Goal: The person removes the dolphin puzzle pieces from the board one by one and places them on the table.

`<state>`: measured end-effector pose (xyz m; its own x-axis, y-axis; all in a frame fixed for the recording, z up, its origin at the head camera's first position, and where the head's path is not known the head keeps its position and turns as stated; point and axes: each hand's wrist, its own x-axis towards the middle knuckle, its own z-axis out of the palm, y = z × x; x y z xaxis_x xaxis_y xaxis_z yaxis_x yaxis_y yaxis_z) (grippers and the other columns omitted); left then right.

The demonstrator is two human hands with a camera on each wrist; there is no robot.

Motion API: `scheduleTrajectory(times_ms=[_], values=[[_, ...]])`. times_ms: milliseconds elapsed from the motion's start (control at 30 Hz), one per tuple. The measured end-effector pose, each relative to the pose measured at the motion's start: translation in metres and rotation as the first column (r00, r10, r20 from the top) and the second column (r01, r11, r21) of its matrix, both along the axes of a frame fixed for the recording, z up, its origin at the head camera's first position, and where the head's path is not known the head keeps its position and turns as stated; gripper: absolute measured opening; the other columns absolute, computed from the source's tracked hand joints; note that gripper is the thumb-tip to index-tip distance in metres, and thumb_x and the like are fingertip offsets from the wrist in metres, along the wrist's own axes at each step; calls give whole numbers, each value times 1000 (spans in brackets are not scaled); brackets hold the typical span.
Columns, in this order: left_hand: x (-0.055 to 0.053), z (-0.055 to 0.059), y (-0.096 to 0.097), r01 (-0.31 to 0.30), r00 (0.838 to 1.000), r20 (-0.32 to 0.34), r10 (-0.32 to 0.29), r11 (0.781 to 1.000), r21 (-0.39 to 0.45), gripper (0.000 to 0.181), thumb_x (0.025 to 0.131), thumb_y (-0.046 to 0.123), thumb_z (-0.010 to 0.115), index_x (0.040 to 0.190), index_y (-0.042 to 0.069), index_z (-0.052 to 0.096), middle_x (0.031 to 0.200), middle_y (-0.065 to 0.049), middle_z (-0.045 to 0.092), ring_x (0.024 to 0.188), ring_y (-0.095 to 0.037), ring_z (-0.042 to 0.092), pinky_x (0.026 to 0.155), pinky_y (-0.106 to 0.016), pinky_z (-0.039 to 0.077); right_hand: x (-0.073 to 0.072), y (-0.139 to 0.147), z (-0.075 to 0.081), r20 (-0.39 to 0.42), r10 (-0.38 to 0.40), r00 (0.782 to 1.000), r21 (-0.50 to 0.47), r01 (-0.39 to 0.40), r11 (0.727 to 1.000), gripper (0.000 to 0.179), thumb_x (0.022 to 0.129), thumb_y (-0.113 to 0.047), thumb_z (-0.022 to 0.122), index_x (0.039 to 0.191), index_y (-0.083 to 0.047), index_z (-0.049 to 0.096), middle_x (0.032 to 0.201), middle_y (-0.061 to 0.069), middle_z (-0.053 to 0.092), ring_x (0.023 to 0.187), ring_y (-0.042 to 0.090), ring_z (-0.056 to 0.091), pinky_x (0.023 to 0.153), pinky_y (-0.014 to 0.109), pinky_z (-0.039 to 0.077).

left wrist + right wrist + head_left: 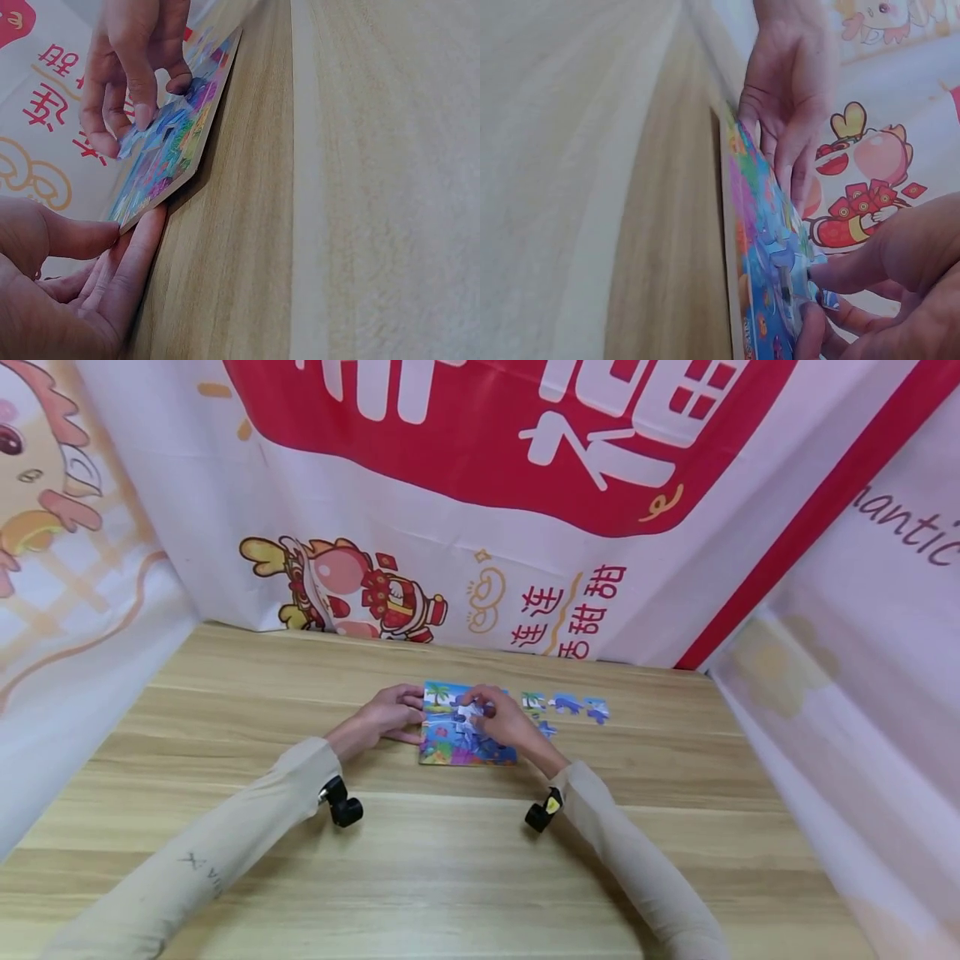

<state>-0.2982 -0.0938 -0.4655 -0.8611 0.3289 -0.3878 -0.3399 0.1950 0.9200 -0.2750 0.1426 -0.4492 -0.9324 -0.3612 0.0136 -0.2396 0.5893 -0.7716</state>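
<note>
A colourful jigsaw puzzle board (441,752) with a sea and palm-tree picture lies on the table. My left hand (392,713) holds it at the left edge; in the left wrist view the thumb (94,238) and fingers meet around the board's corner. Over the middle of the board, my right hand (506,718) pinches a pale blue puzzle piece (467,717) between thumb and fingertips. The same piece (133,141) is close over the picture in the left wrist view. The right hand covers the board's upper right part.
Several loose puzzle pieces (566,702) lie right of the board, one partly behind the right wrist. The wooden table (450,868) meets a printed cloth backdrop (480,510) at the back, with cloth walls at both sides.
</note>
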Motion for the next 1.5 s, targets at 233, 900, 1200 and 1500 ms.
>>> scheduleTrajectory(times_ms=[233,900,1200,1500], values=[[1,0,1,1,1000,2,-1,1000,-6,63,102,-3,58,160,3,34,136,-15,49,110,-24,61,77,-34,68,3,7,-2,35,-63,997,-104,66,992,29,99,7,64,125,-4,61,108,17,58,73,18,51,57,24,44],[0,0,1,3,1000,-2,-3,1000,-8,63,103,-2,57,161,3,33,140,-17,48,110,-24,61,78,-34,68,-3,31,9,287,-192,938,-323,284,903,21,100,-1,68,119,5,65,100,6,63,83,16,66,79,39,68],[1,3,0,-3,1000,1,3,1000,-18,63,103,-2,57,161,4,33,139,-16,47,113,-27,61,80,-34,68,0,64,9,323,-130,937,-405,261,876,26,100,0,66,122,13,60,92,5,64,74,20,68,84,44,68],[2,1,1,-7,1000,9,8,999,-34,63,102,-2,59,160,4,34,140,-15,47,110,-24,61,78,-33,68,7,101,10,336,-204,920,-362,326,873,31,103,-5,65,126,14,58,97,4,66,78,14,70,84,34,67]])
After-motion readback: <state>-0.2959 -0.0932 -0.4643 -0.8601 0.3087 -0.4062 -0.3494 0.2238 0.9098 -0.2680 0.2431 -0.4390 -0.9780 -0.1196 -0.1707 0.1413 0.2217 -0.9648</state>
